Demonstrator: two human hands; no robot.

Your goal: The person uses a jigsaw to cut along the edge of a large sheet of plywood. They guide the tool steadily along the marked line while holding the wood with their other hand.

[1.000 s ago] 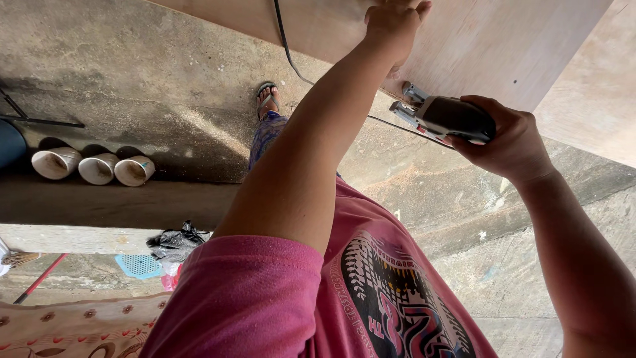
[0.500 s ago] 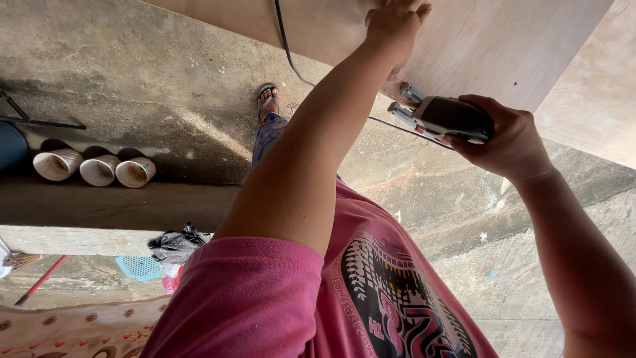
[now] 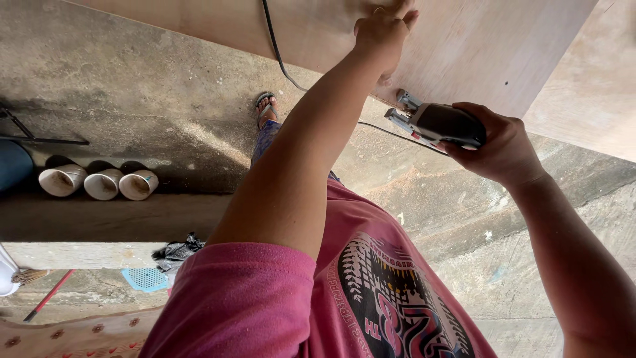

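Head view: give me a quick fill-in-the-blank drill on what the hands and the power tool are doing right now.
1. The right hand grips a dark ____ tool at the edge of the plywood sheet.
2. The left hand presses flat on the ____ sheet.
3. A black ____ runs across the sheet toward the floor.
4. Three ____ pipes lie side by side on the floor.

Missing words: power; plywood; cord; white
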